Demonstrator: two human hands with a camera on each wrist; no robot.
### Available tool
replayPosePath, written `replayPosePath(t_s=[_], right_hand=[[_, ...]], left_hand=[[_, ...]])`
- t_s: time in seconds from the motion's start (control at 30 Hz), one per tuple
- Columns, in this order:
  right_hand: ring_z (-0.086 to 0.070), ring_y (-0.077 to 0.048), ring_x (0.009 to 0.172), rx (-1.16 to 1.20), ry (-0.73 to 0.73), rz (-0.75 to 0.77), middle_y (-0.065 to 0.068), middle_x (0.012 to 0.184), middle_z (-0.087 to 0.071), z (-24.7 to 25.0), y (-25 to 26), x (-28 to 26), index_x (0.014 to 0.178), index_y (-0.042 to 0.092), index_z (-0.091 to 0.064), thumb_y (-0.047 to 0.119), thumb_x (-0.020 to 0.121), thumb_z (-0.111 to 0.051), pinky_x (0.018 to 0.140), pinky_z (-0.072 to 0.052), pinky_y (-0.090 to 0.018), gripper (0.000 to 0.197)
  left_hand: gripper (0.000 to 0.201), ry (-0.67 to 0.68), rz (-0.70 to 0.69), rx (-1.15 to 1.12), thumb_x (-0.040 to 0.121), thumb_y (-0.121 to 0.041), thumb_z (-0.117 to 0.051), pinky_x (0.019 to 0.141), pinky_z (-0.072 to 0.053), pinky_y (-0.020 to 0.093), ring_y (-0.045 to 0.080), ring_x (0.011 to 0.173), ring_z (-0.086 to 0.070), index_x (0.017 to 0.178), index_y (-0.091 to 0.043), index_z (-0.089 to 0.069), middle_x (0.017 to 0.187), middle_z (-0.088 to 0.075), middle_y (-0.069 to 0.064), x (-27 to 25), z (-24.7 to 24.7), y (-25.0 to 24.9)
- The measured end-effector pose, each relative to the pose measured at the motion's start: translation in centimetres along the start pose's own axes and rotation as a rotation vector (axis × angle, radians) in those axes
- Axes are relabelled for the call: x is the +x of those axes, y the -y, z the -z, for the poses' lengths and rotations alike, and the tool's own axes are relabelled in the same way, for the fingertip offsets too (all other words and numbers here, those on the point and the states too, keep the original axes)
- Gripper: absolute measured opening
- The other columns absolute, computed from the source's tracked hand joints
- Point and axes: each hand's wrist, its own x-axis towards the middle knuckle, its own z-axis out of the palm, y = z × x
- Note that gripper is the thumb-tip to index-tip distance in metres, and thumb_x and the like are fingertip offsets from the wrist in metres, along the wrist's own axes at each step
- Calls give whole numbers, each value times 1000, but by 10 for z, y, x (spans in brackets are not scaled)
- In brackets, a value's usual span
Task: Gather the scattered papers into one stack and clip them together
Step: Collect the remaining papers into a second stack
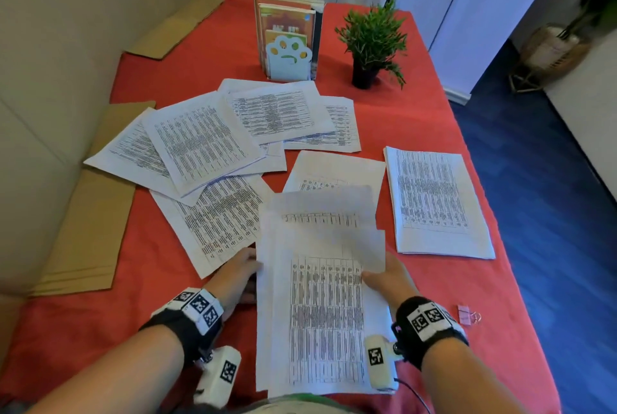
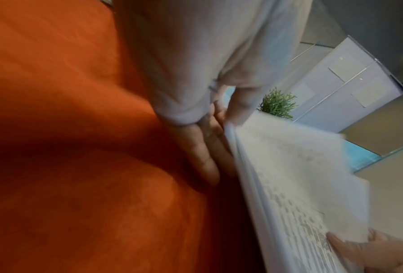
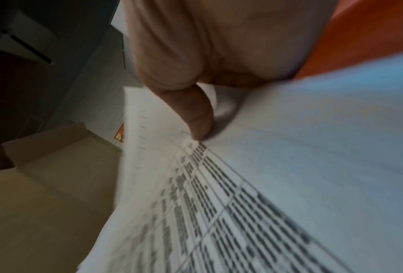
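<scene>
Holding a gathered stack of papers [image 1: 320, 297] between both hands, a person reaches forward over a desk [image 1: 417, 120] covered in red cloth. Left hand [image 1: 238, 275]: set against the stack's left edge, palm toward the sheets, fingers [image 2: 205, 158] reaching underneath; whether they curl round the edge cannot be told. Right hand [image 1: 389, 280]: at the stack's right edge, thumb [image 3: 195, 114] pressed on the top printed sheet, pinching the pages. Both forearms angle inward from the near corners, each wrist wearing a black strap with marker tags. Stack: lifted at the near middle of the desk, its sheets unevenly aligned. Loose papers [image 1: 200, 143]: overlapping across the left and centre; one separate sheet [image 1: 437, 203] to the right. Pink binder clip [image 1: 467, 315]: on the cloth, just beside the right wrist. Potted plant [image 1: 372, 43] and book holder [image 1: 288, 36]: at the far end.
</scene>
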Motion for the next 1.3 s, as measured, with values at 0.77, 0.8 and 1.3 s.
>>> replayPosePath(t_s=[0.77, 0.8, 1.3], right_hand=[[-61, -18, 95, -164, 235, -24, -3, 101, -64, 12, 22, 16, 110, 21, -53, -8, 82, -59, 79, -52, -29, 42], [-61, -17, 94, -161, 235, -17, 0, 99, -65, 10, 20, 17, 102, 24, -55, -8, 81, -60, 89, -52, -36, 39], [-65, -26, 106, -46, 305, -10, -14, 108, -70, 9, 15, 25, 99, 17, -66, -6, 76, -63, 101, -47, -46, 33]], left_hand=[[17, -442, -286, 117, 94, -12, -48, 78, -58, 40, 25, 86, -66, 90, -23, -60, 98, -67, 12, 26, 21, -4], [16, -452, -284, 170, 94, -12, -47, 76, -57, 38, 25, 86, -65, 96, -23, -60, 98, -66, 9, 27, 21, -8], [28, -414, -224, -56, 95, 0, -40, 62, -51, 28, 15, 72, -60, 111, -14, -57, 98, -61, 6, 39, 43, -21]])
